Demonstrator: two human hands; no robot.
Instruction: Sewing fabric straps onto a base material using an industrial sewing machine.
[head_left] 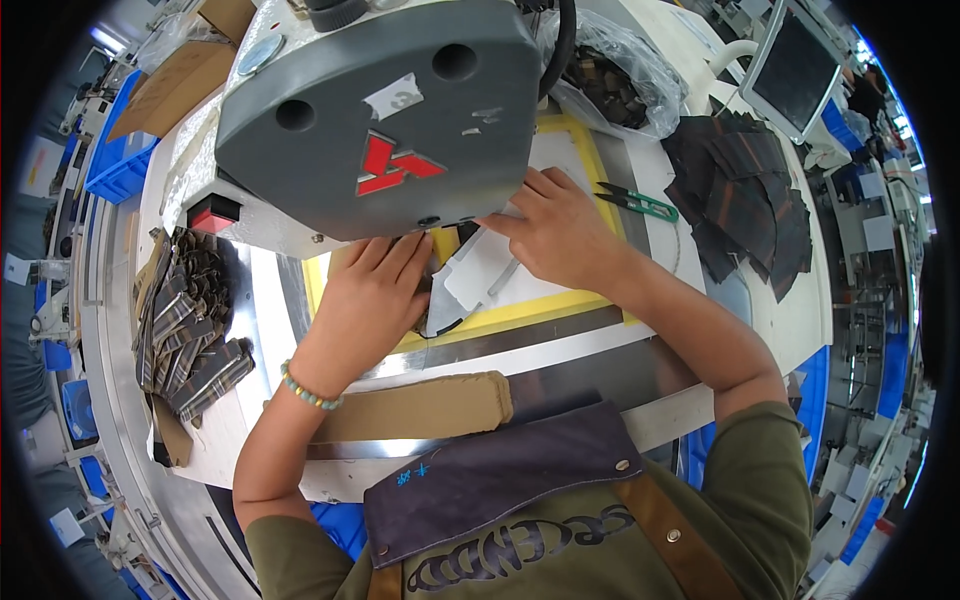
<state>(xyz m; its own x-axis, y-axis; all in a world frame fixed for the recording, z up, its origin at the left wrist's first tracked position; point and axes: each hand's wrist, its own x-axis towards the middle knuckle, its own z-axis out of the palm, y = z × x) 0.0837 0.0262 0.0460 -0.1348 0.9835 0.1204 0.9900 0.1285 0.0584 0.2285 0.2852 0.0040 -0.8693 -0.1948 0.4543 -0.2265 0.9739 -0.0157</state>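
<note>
Both my hands work close under the grey head of an industrial sewing machine (375, 130). My left hand (365, 300) lies with its fingers stretched forward, the tips close to the machine head's lower edge. Its thumb side touches a light grey, dark-edged piece (468, 282) that lies on the yellow-bordered work plate (500, 318). To the right, my right hand (562, 232) reaches over the plate, fingers apart and pointing toward the machine. No object shows in its grip. The machine head hides the needle area.
Green-handled thread snips (645, 204) lie right of the plate. Dark plaid fabric pieces (745, 195) are piled at the right, more plaid pieces (185, 320) at the left. A tan cardboard strip (415, 408) lies in front. A clear bag (640, 75) and a screen (795, 70) stand behind.
</note>
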